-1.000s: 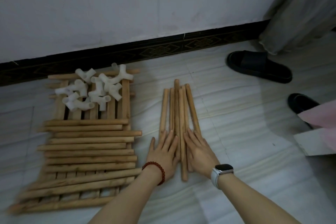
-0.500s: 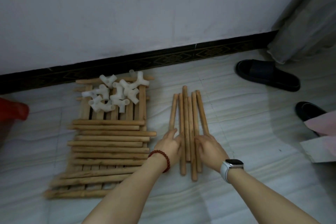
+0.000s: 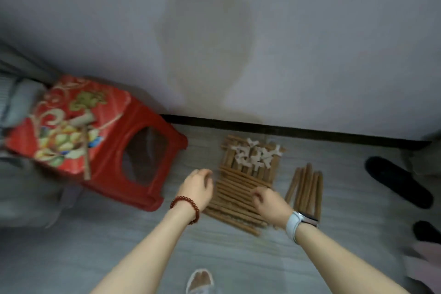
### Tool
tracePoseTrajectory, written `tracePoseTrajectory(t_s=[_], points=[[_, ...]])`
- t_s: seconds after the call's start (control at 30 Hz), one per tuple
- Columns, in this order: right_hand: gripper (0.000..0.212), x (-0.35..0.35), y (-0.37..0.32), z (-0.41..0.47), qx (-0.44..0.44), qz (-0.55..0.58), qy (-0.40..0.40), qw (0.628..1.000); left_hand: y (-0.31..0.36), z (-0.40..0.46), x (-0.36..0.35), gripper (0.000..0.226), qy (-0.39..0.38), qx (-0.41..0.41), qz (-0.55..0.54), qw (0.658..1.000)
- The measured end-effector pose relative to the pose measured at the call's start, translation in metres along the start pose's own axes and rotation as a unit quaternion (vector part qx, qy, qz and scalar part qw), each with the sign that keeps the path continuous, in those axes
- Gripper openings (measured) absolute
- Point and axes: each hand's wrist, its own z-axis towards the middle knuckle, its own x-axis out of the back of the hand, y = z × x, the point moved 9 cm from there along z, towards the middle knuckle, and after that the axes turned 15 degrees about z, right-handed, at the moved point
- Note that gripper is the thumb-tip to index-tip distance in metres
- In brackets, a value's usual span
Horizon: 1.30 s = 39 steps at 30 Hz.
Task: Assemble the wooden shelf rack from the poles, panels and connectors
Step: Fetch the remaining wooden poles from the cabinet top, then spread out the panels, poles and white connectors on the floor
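Observation:
A stack of slatted wooden panels (image 3: 238,200) lies on the floor near the wall. Several white plastic connectors (image 3: 256,154) are heaped on its far end. A bundle of several wooden poles (image 3: 307,186) lies to the right of the panels. My left hand (image 3: 196,188), with a red bead bracelet, hovers over the floor just left of the panels, fingers loosely curled and holding nothing. My right hand (image 3: 270,200), with a watch on the wrist, hangs above the panels' right side, fingers loosely curled, empty. The frame is motion-blurred.
A red plastic stool (image 3: 133,150) with a patterned top stands to the left against the wall. Black slippers (image 3: 398,181) lie at the right. A foot in a white sandal (image 3: 199,281) shows at the bottom. Grey fabric lies at far left.
Both hands have left the pole bundle and moved left, lifting off the floor. The view has swung left and pulled back, bringing the red stool into sight.

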Motion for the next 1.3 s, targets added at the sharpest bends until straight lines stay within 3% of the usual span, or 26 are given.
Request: tracePoseTrajectory(t_s=[0.13,0.27,0.37,0.47,0.6,0.7,0.83,1.0,1.1,1.3], points=[[0.031,-0.034,-0.153,-0.035,0.052,-0.072,-0.069,0.994,-0.092,-0.054,0.13,0.028,0.072,0.105,-0.032,0.991],[0.03,-0.085,-0.271,-0.029,0.105,-0.095,-0.083,0.986,-0.196,-0.079,0.198,0.031,0.103,0.185,-0.044,0.976],[0.028,-0.141,-0.341,-0.004,0.102,-0.06,-0.076,0.99,-0.276,-0.073,0.217,0.042,0.078,0.207,-0.015,0.975],[0.027,-0.206,-0.382,0.036,0.05,-0.022,-0.049,0.997,-0.343,-0.047,0.207,0.053,0.014,0.172,0.048,0.984],[0.038,-0.259,-0.385,0.08,-0.001,-0.044,-0.032,0.999,-0.383,-0.004,0.181,0.062,-0.044,0.111,0.118,0.986],[0.034,-0.275,-0.372,0.103,-0.028,-0.048,-0.009,0.998,-0.401,0.016,0.155,0.066,-0.074,0.093,0.136,0.984],[0.021,-0.28,-0.357,0.109,-0.032,-0.002,-0.002,0.999,-0.406,0.014,0.135,0.069,-0.068,0.102,0.129,0.984],[0.019,-0.259,-0.344,0.098,-0.038,0.049,0.02,0.998,-0.4,0.013,0.147,0.064,-0.074,0.146,0.124,0.979],[0.017,-0.231,-0.325,0.079,-0.051,0.089,0.047,0.994,-0.366,0.01,0.162,0.059,-0.033,0.146,0.12,0.981],[0.023,-0.152,-0.227,0.013,-0.123,0.156,0.132,0.971,-0.237,-0.022,0.136,0.049,-0.011,0.037,0.107,0.993]])
